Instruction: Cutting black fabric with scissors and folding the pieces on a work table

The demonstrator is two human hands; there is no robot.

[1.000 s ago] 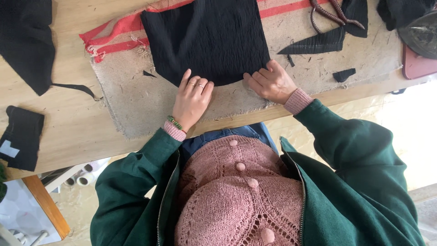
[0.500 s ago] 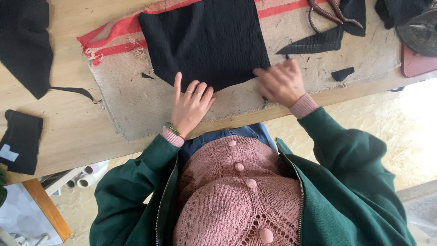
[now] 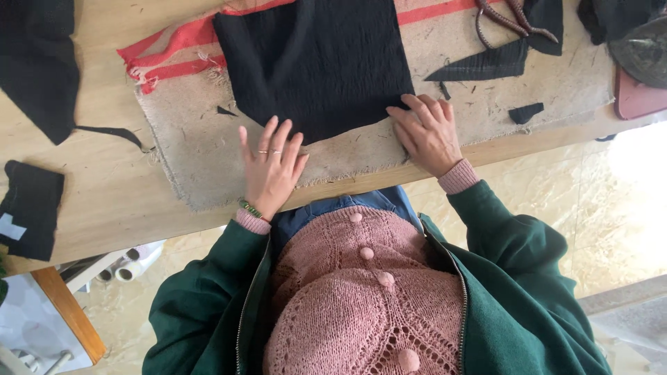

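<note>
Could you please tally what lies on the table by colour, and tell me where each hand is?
Black cloth pieces, large: 4 (main piece, left, far left, strip)
Black scraps, small: 2 ()
Beige mat with red stripe: 1
Brown scissors: 1
Total: 8
Left hand on the mat; right hand at the main piece's corner.

This is looking like a small sewing or tailoring workshop. A wooden worktable (image 3: 104, 201) is carrying a burlap mat (image 3: 208, 146) with red stripes; on the mat a black fabric panel (image 3: 319, 62) is lying, black offcuts (image 3: 524, 111) are scattering to its right, and scissors (image 3: 511, 17) are resting beyond them.
</note>
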